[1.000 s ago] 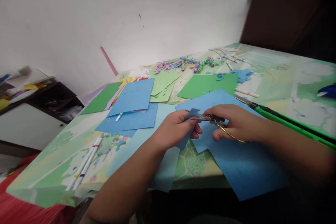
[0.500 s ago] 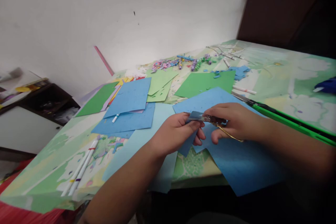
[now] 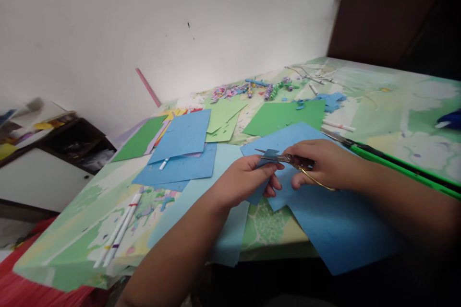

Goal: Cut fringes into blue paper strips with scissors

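Pinched between the thumb and fingers of my left hand (image 3: 248, 177) is a small piece of blue paper (image 3: 258, 193). My right hand (image 3: 320, 163) grips a pair of scissors (image 3: 288, 159) with gold-coloured handles, its blades parted around the paper's top edge. A large blue sheet (image 3: 324, 225) lies under both hands and hangs over the table's front edge. Beneath my left forearm rests a pale blue sheet (image 3: 201, 192).
Left lie blue sheets (image 3: 183, 136) and white markers (image 3: 120, 230). Farther back are green sheets (image 3: 284, 117), rolled paper pieces (image 3: 270, 91) and coloured scraps (image 3: 230, 91). A green-handled cutter (image 3: 403, 168) is beside my right forearm. A low cabinet (image 3: 46, 172) stands at left.
The scissor blades were closer together and now stand apart at the paper's top. Both hands stay nearly in place; the view has shifted slightly.
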`<move>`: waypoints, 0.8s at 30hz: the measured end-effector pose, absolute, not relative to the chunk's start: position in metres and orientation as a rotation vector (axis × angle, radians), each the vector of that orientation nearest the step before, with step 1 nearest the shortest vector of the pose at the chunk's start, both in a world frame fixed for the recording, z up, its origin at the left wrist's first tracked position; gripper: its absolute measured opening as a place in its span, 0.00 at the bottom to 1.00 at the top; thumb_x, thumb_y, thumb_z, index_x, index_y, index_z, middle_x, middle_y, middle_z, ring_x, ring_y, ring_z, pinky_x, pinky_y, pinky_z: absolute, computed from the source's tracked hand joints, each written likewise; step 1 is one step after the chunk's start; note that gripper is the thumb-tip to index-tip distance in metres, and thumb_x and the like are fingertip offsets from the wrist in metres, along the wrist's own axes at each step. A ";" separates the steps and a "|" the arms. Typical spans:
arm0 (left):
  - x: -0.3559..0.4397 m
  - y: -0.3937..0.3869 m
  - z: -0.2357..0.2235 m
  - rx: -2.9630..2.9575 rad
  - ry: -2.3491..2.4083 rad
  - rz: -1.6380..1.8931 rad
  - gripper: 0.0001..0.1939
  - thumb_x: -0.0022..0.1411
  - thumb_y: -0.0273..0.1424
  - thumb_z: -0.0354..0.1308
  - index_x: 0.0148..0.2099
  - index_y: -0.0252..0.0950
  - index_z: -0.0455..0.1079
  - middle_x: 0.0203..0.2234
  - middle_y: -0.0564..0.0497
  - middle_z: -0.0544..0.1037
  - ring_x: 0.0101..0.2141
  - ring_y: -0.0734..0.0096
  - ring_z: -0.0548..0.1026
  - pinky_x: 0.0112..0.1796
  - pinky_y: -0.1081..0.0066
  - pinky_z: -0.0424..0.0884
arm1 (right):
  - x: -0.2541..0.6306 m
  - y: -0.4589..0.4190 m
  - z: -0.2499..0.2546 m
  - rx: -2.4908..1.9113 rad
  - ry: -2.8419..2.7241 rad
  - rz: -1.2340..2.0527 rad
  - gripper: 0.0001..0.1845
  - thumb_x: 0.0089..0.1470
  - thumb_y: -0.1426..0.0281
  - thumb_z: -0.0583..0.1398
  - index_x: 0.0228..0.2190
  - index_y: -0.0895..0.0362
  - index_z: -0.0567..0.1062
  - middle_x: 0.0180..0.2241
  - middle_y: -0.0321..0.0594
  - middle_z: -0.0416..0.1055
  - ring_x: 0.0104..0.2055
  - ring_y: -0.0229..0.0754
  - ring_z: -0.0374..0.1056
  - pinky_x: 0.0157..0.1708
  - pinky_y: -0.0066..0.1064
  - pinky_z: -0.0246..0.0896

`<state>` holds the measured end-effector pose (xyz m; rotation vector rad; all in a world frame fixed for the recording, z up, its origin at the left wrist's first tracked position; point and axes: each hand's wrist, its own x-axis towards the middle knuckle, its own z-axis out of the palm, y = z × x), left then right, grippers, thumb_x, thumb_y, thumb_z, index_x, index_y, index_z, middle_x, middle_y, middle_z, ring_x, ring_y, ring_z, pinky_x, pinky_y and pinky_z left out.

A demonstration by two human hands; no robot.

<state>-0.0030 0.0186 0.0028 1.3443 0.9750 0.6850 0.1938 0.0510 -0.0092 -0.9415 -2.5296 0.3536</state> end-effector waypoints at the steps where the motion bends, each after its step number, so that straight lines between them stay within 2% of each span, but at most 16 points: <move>1: -0.003 0.018 0.003 1.363 0.985 0.690 0.10 0.55 0.34 0.51 0.36 0.33 0.65 0.18 0.55 0.71 0.17 0.80 0.69 0.21 0.77 0.64 | 0.194 0.051 -0.009 -0.968 -2.535 0.370 0.32 0.39 0.43 0.53 0.32 0.58 0.71 0.23 0.38 0.66 0.27 0.40 0.60 0.26 0.28 0.51; 8: 0.000 0.016 0.003 1.404 0.998 0.766 0.10 0.57 0.35 0.48 0.34 0.33 0.64 0.16 0.56 0.69 0.18 0.80 0.68 0.22 0.77 0.64 | 0.192 0.046 -0.003 -0.992 -2.567 0.443 0.30 0.42 0.47 0.55 0.37 0.58 0.70 0.26 0.39 0.65 0.28 0.40 0.60 0.27 0.29 0.51; 24: 0.007 0.015 0.000 1.418 1.091 0.791 0.10 0.56 0.33 0.49 0.28 0.32 0.64 0.20 0.54 0.70 0.20 0.80 0.69 0.27 0.74 0.66 | 0.192 0.044 -0.004 -0.942 -2.613 0.513 0.26 0.46 0.49 0.53 0.34 0.59 0.69 0.26 0.40 0.63 0.27 0.40 0.57 0.25 0.29 0.50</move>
